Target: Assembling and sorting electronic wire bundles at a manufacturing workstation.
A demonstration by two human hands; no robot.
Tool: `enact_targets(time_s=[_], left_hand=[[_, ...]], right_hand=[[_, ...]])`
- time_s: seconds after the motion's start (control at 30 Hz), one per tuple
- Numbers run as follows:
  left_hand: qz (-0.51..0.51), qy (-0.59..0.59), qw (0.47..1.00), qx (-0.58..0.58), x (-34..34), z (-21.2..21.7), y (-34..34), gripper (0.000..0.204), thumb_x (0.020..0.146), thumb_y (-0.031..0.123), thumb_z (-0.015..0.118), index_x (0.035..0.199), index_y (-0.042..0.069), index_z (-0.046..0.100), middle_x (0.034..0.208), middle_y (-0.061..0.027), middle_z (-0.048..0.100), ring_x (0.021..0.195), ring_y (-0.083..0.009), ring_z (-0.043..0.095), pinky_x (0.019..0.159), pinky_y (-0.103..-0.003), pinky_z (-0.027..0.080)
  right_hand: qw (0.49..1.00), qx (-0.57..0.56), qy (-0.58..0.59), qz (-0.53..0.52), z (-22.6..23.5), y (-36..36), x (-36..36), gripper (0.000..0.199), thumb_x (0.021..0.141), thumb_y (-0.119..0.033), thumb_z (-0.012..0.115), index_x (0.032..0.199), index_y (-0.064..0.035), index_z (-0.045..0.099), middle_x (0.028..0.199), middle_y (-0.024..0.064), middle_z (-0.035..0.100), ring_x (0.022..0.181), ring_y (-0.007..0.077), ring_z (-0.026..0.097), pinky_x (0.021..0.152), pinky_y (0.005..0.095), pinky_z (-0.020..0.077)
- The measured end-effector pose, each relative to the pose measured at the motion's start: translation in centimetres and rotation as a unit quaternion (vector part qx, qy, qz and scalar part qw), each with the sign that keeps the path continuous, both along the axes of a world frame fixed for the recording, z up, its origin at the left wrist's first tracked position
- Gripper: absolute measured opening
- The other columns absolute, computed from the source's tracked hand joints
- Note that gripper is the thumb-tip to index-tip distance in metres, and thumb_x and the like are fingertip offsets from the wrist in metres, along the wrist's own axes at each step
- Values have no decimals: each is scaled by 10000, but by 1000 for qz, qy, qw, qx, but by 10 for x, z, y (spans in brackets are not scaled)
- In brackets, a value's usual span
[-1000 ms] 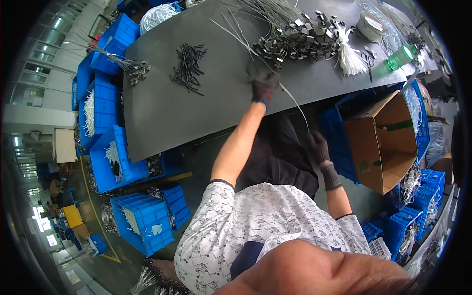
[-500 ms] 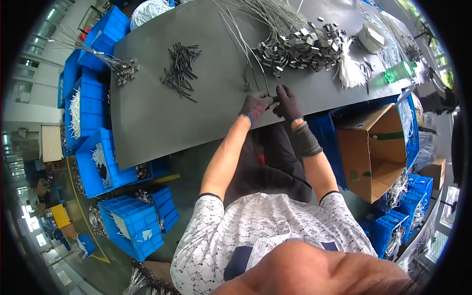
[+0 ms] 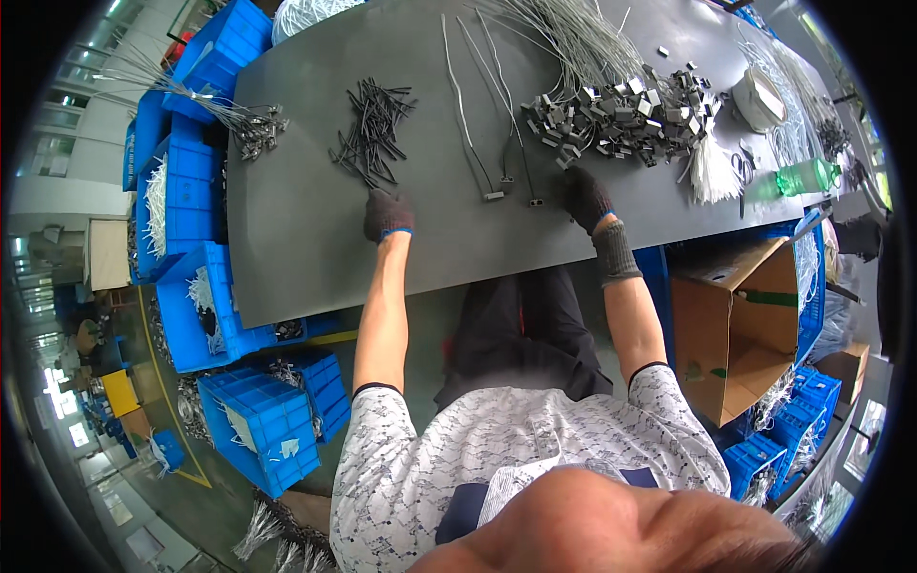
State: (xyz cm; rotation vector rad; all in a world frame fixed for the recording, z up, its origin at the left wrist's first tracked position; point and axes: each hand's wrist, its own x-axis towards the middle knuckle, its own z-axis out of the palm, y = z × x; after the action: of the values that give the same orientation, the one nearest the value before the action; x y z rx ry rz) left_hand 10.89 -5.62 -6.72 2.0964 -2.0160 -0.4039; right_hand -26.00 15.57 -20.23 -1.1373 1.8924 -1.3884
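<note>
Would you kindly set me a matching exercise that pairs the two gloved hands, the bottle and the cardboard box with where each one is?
Things
1. Left gloved hand
2. Right gloved hand
3. Green bottle
4. Cardboard box

Places
A. Off the table, on the picture's right side
B. By the near edge of the heap of block-ended wires
C. On the tabletop, to the right of the scissors
D. At the near end of the pile of short black tubes

Right pairs: 1-D, 2-B, 3-C, 4-A
</note>
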Motion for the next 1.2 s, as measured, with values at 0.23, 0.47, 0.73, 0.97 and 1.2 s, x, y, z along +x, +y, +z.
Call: enact_targets(time_s=[0.23,0.47,0.73,0.97,1.2], left_hand=[[-11,-30,996,88,15,-42,-28,363,853,378,627,1025,63,673,1067,-217,711,1026,-402,690,841,-506,554],[-46,95,993,44,21,-69,-7,308,864,301,587,945,11,653,985,-243,711,939,-427,697,788,-499,557],[42,404,906,117,22,-38,43,230,904,211,613,934,-17,615,600,-120,637,439,-185,618,420,-337,510],[32,501,858,108,38,-51,39,222,926,165,668,1030,-19,601,659,-91,645,492,-171,624,428,-303,522],[34,714,626,311,-10,-79,84,105,914,104,683,998,40,673,903,-96,699,788,-202,689,708,-386,603]], right_hand=[[830,9,-553,-72,92,-28,39,349,934,-307,644,1228,-124,605,968,53,696,860,238,683,751,385,562],[992,-47,-112,40,93,-22,35,378,949,-336,624,1227,-81,593,1024,124,689,837,261,682,691,377,564],[943,119,-298,-83,135,145,76,241,961,-230,623,1129,-59,653,1008,72,691,808,179,649,685,317,527],[838,501,219,4,44,382,149,183,901,-136,559,1043,-83,662,919,221,696,891,421,676,719,488,541],[892,430,138,8,35,495,204,274,918,-234,537,1049,-46,687,1048,254,688,1024,443,643,846,493,516]])
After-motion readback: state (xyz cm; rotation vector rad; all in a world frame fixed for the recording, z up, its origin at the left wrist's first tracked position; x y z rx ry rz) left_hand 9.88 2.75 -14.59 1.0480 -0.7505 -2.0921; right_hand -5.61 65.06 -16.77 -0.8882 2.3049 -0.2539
